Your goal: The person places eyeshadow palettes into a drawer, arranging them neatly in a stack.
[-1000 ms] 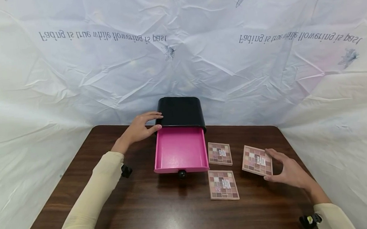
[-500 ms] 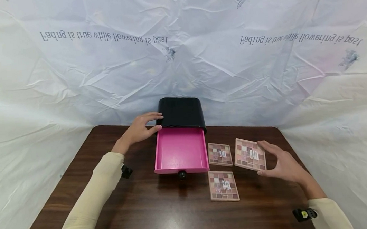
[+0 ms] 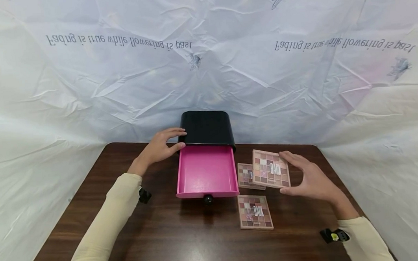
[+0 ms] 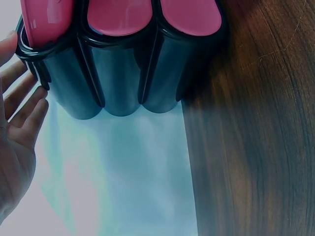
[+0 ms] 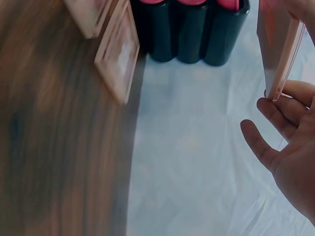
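Note:
My right hand (image 3: 310, 176) pinches a square eyeshadow palette (image 3: 270, 169) between thumb and fingers, raised over the table. In the right wrist view this palette (image 5: 278, 54) shows edge-on. Below it in the head view, a second palette (image 3: 245, 176) lies partly covered. A third palette (image 3: 255, 212) lies flat nearer the front. My left hand (image 3: 159, 146) rests on the left edge of a black drawer unit (image 3: 207, 126), thumb and fingers spread. Its pink top drawer (image 3: 206, 168) is pulled out and holds nothing. Three stacked pink-fronted drawers show in the left wrist view.
The dark wooden table (image 3: 157, 235) carries the drawer unit at its back edge. A pale printed cloth (image 3: 149, 82) hangs close behind and along both sides. A round black knob (image 3: 208, 200) sticks out from the pulled-out drawer.
My right hand has carried its palette leftward and upward from the right, so it now overlaps the rear palette. The left hand, drawer unit and other palettes have stayed in place.

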The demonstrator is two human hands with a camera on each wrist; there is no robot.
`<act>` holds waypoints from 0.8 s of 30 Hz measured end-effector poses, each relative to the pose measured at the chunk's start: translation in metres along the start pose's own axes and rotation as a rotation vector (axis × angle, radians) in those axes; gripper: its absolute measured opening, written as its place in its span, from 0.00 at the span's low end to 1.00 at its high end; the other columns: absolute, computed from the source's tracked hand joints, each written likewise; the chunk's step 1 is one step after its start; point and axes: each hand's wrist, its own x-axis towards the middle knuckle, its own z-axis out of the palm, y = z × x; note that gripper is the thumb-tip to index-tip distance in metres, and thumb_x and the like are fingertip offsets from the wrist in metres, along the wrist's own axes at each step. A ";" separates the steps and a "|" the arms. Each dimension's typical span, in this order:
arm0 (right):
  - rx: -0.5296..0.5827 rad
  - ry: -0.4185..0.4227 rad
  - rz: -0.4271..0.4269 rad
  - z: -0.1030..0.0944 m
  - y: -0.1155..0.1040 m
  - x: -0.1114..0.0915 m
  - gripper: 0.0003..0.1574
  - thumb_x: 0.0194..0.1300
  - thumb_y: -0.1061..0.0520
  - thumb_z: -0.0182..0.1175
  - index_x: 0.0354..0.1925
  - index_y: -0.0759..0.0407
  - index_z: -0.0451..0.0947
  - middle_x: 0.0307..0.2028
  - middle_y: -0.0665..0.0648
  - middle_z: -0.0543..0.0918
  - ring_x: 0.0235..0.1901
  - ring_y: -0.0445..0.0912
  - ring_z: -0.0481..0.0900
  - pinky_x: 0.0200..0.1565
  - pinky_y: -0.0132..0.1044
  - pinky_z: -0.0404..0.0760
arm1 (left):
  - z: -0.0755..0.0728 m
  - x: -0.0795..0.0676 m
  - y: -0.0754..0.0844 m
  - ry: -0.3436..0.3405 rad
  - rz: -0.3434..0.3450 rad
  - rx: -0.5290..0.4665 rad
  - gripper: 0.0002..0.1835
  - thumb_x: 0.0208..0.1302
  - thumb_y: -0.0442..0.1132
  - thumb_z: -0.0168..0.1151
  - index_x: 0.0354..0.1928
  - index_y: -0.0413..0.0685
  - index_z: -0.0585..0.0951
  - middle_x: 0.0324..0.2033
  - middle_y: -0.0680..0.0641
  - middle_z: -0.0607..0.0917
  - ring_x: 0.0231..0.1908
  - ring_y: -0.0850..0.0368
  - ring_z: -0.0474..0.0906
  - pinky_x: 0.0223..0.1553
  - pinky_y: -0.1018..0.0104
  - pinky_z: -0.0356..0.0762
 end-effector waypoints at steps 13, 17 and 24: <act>0.064 -0.001 -0.083 0.010 -0.035 0.023 0.72 0.43 0.35 0.82 0.80 0.43 0.58 0.77 0.61 0.61 0.74 0.65 0.59 0.63 0.73 0.64 | 0.004 -0.009 0.010 0.016 -0.024 0.008 0.26 0.72 0.55 0.62 0.66 0.53 0.80 0.68 0.48 0.76 0.70 0.47 0.69 0.68 0.44 0.69; 0.098 -0.021 -0.110 0.016 -0.045 0.030 0.72 0.44 0.32 0.81 0.80 0.44 0.58 0.77 0.61 0.61 0.74 0.64 0.59 0.63 0.73 0.64 | 0.005 -0.011 0.012 0.018 -0.027 0.002 0.26 0.72 0.55 0.63 0.66 0.52 0.80 0.68 0.48 0.76 0.70 0.47 0.69 0.68 0.44 0.68; 0.143 -0.045 -0.181 0.022 -0.064 0.046 0.72 0.43 0.30 0.80 0.79 0.46 0.59 0.77 0.60 0.61 0.75 0.61 0.59 0.64 0.69 0.67 | 0.007 -0.013 0.018 0.026 -0.035 0.009 0.26 0.72 0.54 0.64 0.66 0.53 0.80 0.68 0.48 0.77 0.70 0.47 0.70 0.67 0.44 0.69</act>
